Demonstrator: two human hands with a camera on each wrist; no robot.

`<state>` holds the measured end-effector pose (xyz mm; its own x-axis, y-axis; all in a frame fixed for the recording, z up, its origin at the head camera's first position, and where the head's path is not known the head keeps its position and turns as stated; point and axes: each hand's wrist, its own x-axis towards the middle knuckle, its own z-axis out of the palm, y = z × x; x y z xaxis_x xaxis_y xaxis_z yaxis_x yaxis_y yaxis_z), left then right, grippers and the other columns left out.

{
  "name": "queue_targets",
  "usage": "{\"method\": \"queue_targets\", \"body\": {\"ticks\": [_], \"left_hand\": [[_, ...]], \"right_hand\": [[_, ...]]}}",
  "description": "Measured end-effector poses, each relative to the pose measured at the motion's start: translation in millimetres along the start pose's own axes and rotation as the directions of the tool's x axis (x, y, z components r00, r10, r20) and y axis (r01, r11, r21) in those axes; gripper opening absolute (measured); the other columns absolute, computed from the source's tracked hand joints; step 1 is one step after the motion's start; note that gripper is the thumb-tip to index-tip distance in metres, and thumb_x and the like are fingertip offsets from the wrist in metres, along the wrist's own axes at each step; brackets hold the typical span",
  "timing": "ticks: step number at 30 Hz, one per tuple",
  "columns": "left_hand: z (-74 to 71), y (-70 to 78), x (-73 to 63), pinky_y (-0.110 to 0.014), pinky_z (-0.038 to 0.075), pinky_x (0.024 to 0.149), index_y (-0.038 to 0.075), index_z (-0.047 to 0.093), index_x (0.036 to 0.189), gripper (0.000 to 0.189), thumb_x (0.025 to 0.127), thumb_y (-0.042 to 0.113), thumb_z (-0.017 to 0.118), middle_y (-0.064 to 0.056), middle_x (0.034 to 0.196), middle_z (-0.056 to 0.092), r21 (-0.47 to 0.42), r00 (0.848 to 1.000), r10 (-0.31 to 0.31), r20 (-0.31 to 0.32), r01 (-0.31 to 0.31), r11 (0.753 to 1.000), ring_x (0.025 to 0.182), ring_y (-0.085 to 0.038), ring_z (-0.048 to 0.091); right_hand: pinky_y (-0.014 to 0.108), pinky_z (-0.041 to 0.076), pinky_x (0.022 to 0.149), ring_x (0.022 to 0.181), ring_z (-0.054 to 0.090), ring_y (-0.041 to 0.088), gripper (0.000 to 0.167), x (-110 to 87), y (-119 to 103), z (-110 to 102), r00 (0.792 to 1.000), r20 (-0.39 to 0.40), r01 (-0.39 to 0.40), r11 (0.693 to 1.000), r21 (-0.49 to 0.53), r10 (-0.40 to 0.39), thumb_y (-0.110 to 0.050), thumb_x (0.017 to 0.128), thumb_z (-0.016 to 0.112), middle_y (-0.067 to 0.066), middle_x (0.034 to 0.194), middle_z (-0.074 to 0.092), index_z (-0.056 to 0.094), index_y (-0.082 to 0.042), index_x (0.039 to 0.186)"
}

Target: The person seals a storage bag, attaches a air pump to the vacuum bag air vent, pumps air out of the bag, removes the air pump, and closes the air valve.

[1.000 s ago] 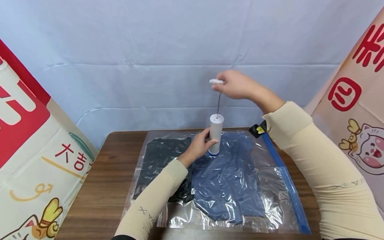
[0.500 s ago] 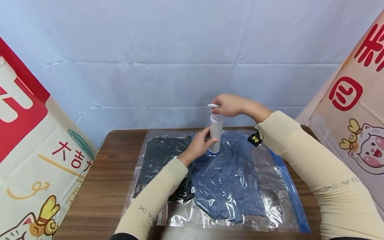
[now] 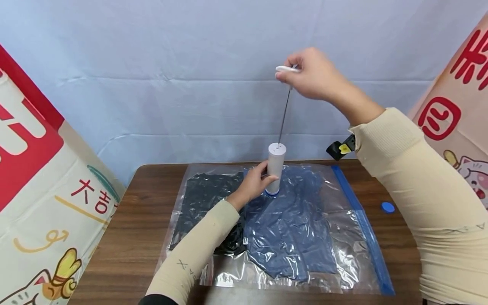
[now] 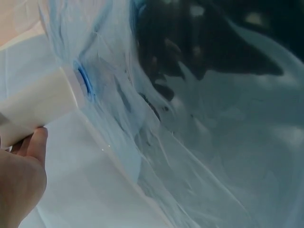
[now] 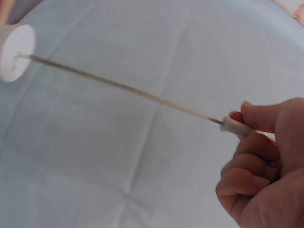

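White pump point(image 3: 275, 167), rod point(image 3: 284, 116) out, upright on clear bag point(image 3: 345, 224)

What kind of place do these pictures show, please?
Probably a small indoor filming or demonstration corner, though I cannot be certain: a plain creased cloth hangs behind the wood-grained table, with a printed cartoon banner on the left and a second banner on the right.

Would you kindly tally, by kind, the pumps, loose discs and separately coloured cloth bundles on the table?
Pump: 1, the white hand pump
Loose disc: 1, the blue disc
Cloth: 2, the dark bundle and the blue bundle
Total: 4
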<state>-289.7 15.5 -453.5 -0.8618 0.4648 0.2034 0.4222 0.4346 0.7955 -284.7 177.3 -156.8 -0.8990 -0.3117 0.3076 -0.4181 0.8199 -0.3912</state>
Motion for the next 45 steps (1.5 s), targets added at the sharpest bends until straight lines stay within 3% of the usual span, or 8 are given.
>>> {"method": "queue_targets", "body": {"ticks": [4, 7, 10, 14, 19, 23, 31, 45], "left_hand": [[-0.4, -0.7, -1.2, -0.033, 0.05, 0.104, 0.006, 0.047, 0.148, 0.054, 0.1, 0.024, 0.066, -0.016, 0.143, 0.058, -0.019, 1.0, -0.012, 0.008, 0.012, 1.0, 0.131, -0.027, 0.058], [-1.2, -2.4, -1.9, -0.033, 0.049, 0.104, 0.006, 0.047, 0.148, 0.054, 0.101, 0.024, 0.065, -0.016, 0.143, 0.057, -0.039, 1.0, -0.016, 0.013, 0.016, 0.999, 0.131, -0.028, 0.057], [-3.9, -4.7, -1.9, -0.034, 0.05, 0.103, 0.006, 0.048, 0.147, 0.053, 0.101, 0.024, 0.065, -0.016, 0.142, 0.058, -0.041, 1.0, -0.014, 0.002, 0.014, 0.999, 0.13, -0.028, 0.058], [-5.7, -7.8, -1.5, -0.035, 0.051, 0.103, 0.004, 0.049, 0.146, 0.052, 0.101, 0.023, 0.065, -0.017, 0.14, 0.06, -0.029, 1.0, -0.011, -0.018, 0.01, 1.0, 0.128, -0.029, 0.06], [-3.4, -9.6, -0.3, -0.035, 0.05, 0.104, 0.003, 0.047, 0.147, 0.053, 0.101, 0.022, 0.065, -0.016, 0.14, 0.059, -0.025, 1.0, 0.005, -0.018, -0.005, 1.0, 0.129, -0.028, 0.059], [-3.1, -8.3, 1.7, -0.034, 0.049, 0.104, 0.005, 0.045, 0.149, 0.053, 0.102, 0.023, 0.064, -0.015, 0.141, 0.059, -0.013, 1.0, 0.014, -0.005, -0.014, 1.0, 0.13, -0.026, 0.058], [-4.5, -5.7, 2.0, -0.034, 0.049, 0.104, 0.005, 0.044, 0.15, 0.055, 0.102, 0.024, 0.063, -0.015, 0.142, 0.058, -0.001, 1.0, 0.008, 0.014, -0.008, 1.0, 0.13, -0.026, 0.058], [-2.4, -1.1, 0.9, -0.035, 0.05, 0.104, 0.006, 0.042, 0.151, 0.058, 0.103, 0.03, 0.062, -0.016, 0.145, 0.056, 0.076, 0.998, -0.051, 0.045, 0.048, 0.996, 0.132, -0.027, 0.057]], "right_hand": [[0.033, 0.036, 0.057, 0.064, 0.046, 0.022, 0.036, -0.7, -0.7, 5.2, 0.995, -0.098, 0.002, 1.0, 0.009, -0.001, -0.036, 0.104, 0.058, 0.008, 0.079, 0.058, 0.061, -0.006, 0.084], [0.032, 0.035, 0.055, 0.058, 0.044, 0.02, 0.036, -2.3, 0.6, 17.4, 0.994, -0.107, 0.029, 1.0, -0.005, -0.03, -0.034, 0.105, 0.057, 0.008, 0.075, 0.056, 0.06, -0.005, 0.084], [0.033, 0.041, 0.06, 0.061, 0.049, 0.02, 0.034, -1.3, 3.1, 36.0, 0.999, 0.002, 0.034, 0.999, 0.005, -0.034, -0.03, 0.108, 0.052, 0.013, 0.086, 0.064, 0.066, -0.001, 0.095], [0.037, 0.047, 0.066, 0.066, 0.054, 0.021, 0.031, -4.1, 15.9, 74.8, 0.988, 0.145, 0.059, 0.998, -0.003, -0.058, -0.024, 0.109, 0.05, 0.014, 0.093, 0.069, 0.068, 0.0, 0.102], [0.036, 0.043, 0.062, 0.063, 0.051, 0.021, 0.026, -21.4, 41.2, 122.0, 0.973, 0.221, 0.083, 0.996, -0.033, -0.073, -0.023, 0.11, 0.048, 0.009, 0.077, 0.057, 0.059, -0.003, 0.097], [0.037, 0.041, 0.061, 0.064, 0.052, 0.023, 0.021, -31.8, 53.6, 135.8, 0.973, 0.221, 0.066, 0.998, 0.001, -0.064, -0.022, 0.11, 0.046, 0.009, 0.078, 0.055, 0.055, -0.003, 0.103], [0.035, 0.039, 0.061, 0.061, 0.048, 0.02, 0.023, -23.0, 49.9, 118.7, 0.975, 0.202, 0.082, 0.995, 0.05, -0.09, -0.017, 0.105, 0.058, 0.007, 0.074, 0.057, 0.064, -0.002, 0.09], [0.031, 0.036, 0.057, 0.058, 0.046, 0.017, 0.032, -1.9, 8.4, 26.4, 0.999, 0.036, -0.003, 0.994, 0.108, -0.001, -0.026, 0.106, 0.057, 0.01, 0.079, 0.068, 0.069, -0.003, 0.086]]}}
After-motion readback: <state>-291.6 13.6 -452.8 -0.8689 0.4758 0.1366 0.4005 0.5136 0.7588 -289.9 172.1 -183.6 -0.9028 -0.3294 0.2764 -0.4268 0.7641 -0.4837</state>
